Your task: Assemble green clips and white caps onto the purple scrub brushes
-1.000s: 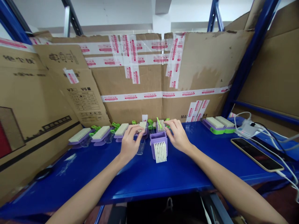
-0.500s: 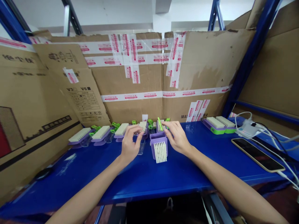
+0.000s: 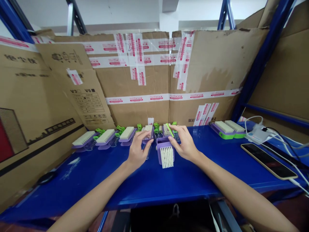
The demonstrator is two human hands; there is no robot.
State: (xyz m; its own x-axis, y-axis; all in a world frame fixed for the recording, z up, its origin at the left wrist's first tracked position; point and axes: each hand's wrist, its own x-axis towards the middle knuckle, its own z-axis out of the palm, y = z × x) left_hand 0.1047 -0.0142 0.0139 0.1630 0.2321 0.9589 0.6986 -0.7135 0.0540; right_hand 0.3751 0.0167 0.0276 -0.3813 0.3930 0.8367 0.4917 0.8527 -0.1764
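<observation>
My right hand (image 3: 184, 145) pinches a thin bright green plastic strip (image 3: 170, 130) between thumb and fingers, over the back of an opened purple brush (image 3: 159, 151). Cream bristles (image 3: 167, 158) on that brush face me, and its purple hollow body stands open above them. My left hand (image 3: 137, 149) is to the left of it, thumb and fingers apart, beside another purple brush with cream bristles (image 3: 148, 129). The left fingers partly cover that brush; nothing is plainly held in them. Behind the opened brush sits another cream bristle block (image 3: 166, 130).
Several purple brushes (image 3: 105, 137) with green parts line the back left of the blue table (image 3: 135, 190). Two green-and-purple brushes (image 3: 227, 129) lie at the back right, near a white charger (image 3: 257, 135) with cables and a phone (image 3: 267, 159). Cardboard walls (image 3: 140, 112) enclose the back.
The green strip has tilted and moved slightly right with my right hand. My left hand has shifted a little right, its thumb further from its fingers. The view has shifted slightly.
</observation>
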